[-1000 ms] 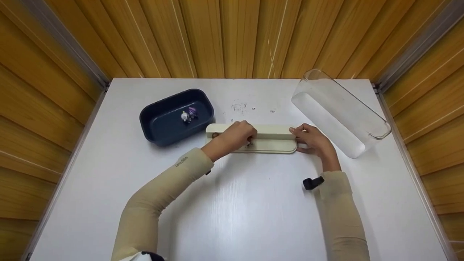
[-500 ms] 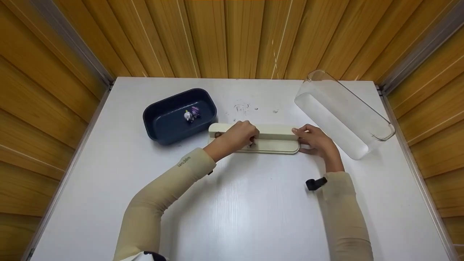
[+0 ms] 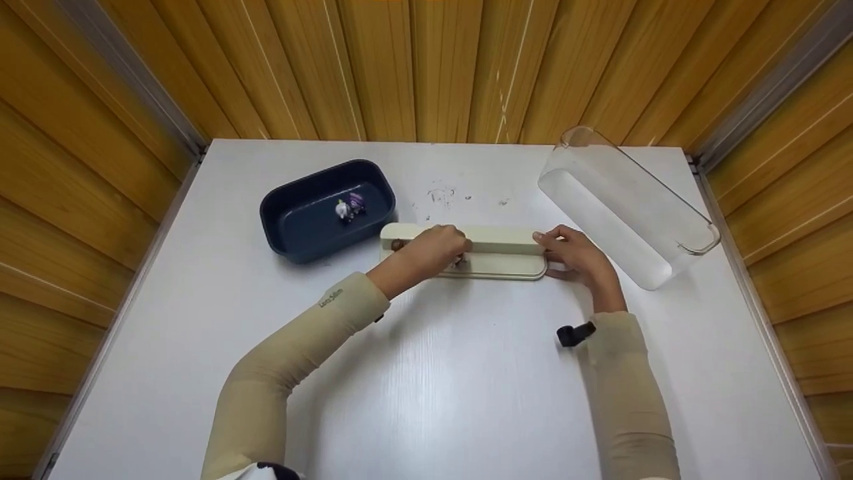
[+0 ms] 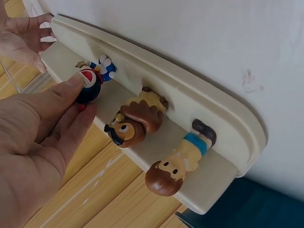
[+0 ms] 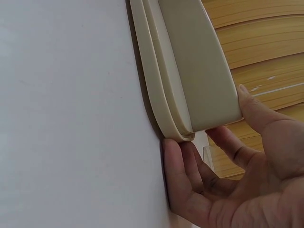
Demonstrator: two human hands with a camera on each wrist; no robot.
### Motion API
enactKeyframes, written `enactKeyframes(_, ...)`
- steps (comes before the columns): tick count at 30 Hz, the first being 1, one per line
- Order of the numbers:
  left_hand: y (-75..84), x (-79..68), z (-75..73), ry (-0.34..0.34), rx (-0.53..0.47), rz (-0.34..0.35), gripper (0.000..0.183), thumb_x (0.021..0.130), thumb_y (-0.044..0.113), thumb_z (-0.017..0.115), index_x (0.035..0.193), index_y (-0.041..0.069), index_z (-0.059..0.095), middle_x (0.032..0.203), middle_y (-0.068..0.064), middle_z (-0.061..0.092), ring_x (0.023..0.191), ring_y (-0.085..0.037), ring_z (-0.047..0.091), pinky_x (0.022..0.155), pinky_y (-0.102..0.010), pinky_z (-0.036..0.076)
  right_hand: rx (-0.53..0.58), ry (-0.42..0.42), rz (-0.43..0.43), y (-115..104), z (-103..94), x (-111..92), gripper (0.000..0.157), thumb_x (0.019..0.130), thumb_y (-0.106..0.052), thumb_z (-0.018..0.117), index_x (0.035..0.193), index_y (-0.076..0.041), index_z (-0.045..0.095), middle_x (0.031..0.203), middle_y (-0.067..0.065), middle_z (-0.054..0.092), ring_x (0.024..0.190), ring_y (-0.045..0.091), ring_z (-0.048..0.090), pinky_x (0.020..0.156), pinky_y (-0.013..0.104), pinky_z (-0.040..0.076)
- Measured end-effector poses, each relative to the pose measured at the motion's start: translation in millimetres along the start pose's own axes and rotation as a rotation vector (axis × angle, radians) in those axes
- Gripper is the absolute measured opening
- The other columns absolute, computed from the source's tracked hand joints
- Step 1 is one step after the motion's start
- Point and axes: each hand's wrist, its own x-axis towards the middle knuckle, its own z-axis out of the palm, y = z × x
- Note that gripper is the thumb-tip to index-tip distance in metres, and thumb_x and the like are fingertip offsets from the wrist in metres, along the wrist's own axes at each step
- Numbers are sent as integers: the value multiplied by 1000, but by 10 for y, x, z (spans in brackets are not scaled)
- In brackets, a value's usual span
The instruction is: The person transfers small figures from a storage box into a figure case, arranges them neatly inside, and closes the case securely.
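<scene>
A long cream stepped display stand (image 3: pixel 505 265) lies in front of me. My left hand (image 3: pixel 434 249) is over its middle. In the left wrist view, that hand's thumb and fingers pinch the head of a blue-and-white figurine (image 4: pixel 107 69) with a red mouth, against the step. Beside it on the stand are a brown winged figurine (image 4: pixel 151 114) and a brown-haired figurine (image 4: pixel 176 161) with blue shorts. My right hand (image 3: pixel 577 257) grips the stand's right end. In the right wrist view its thumb is on the raised part, with fingers at the base's corner.
A dark blue bin (image 3: pixel 293 233) at the back left holds a white figurine (image 3: pixel 343 211) and a purple one (image 3: pixel 357 201). At the back right, a clear long cover (image 3: pixel 626 200) lies on the white table (image 3: pixel 460 373). Slatted wooden walls (image 3: pixel 440 67) surround the table.
The view shifts slightly, but both hands stay at the same places on the stand. My left hand moves only a little over the figurine. Bin and cover stay put.
</scene>
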Motion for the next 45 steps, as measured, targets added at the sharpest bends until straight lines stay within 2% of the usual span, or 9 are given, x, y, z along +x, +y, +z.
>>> enactKeyframes(3, 7, -36, 11, -19, 63, 9, 18, 95, -3, 65, 109, 2, 75, 103, -13, 73, 97, -29, 68, 80, -41, 59, 4, 1, 6, 7, 2, 18, 48, 95, -51, 66, 114, -11, 49, 146, 18, 48, 125, 27, 58, 90, 36, 57)
enactKeyframes(6, -1, -77, 31, -10, 139, 48, 25, 94, -3, 66, 116, 5, 72, 110, -12, 72, 103, -27, 65, 83, -37, 59, 7, 1, 18, 11, 2, 26, 46, 96, -50, 65, 114, -11, 48, 145, 18, 48, 125, 27, 57, 90, 36, 57)
enactKeyframes(11, -71, -185, 17, 101, 181, 116, 28, 97, 4, 66, 124, 9, 68, 117, -9, 70, 109, -25, 64, 87, -34, 58, 17, 0, 20, 3, 26, 39, 46, 95, -51, 66, 113, -12, 48, 144, 17, 49, 122, 25, 58, 89, 35, 57)
enactKeyframes(16, -241, -278, -116, 201, 137, 90, 28, 100, 11, 63, 128, 7, 65, 118, -12, 70, 109, -28, 65, 89, -36, 57, 16, 7, 19, -1, 27, 20, 45, 95, -51, 66, 111, -13, 49, 143, 14, 49, 122, 24, 59, 90, 36, 57)
enactKeyframes(20, -488, -358, -258, 198, 101, -13, 33, 100, 6, 60, 133, 5, 63, 123, -14, 69, 113, -30, 64, 91, -38, 56, 17, 2, 24, -9, 4, -9, 45, 95, -51, 66, 111, -13, 48, 145, 14, 47, 124, 25, 58, 92, 38, 56)
enactKeyframes(26, -952, -521, -438, 193, 20, -245, 38, 97, 1, 60, 135, 3, 62, 127, -17, 66, 119, -34, 61, 98, -45, 53, 26, -5, 23, -34, -2, -19, 48, 94, -52, 68, 111, -13, 48, 146, 14, 46, 127, 27, 56, 95, 39, 55)
enactKeyframes(33, -1397, -763, -509, 140, -35, -400, 40, 95, 0, 64, 135, 2, 61, 126, -22, 64, 115, -39, 61, 94, -53, 53, 35, -10, 28, -48, 12, -4, 42, 96, -48, 67, 109, -14, 48, 147, 13, 44, 124, 25, 56, 95, 41, 55)
enactKeyframes(39, -1648, -887, -482, 41, -93, -507, 41, 93, 6, 71, 133, 2, 60, 122, -23, 64, 111, -39, 63, 95, -55, 51, 49, -26, 41, -62, 0, 25, 35, 100, -41, 63, 111, -11, 48, 150, 16, 42, 128, 29, 53, 101, 46, 51)
enactKeyframes(45, -1768, -875, -460, 11, -288, -617, 38, 91, 11, 75, 126, 0, 64, 121, -22, 67, 109, -36, 64, 96, -52, 51, 54, -19, 48, -85, 3, -42, 38, 98, -44, 66, 110, -13, 48, 144, 13, 46, 125, 25, 56, 98, 42, 53)
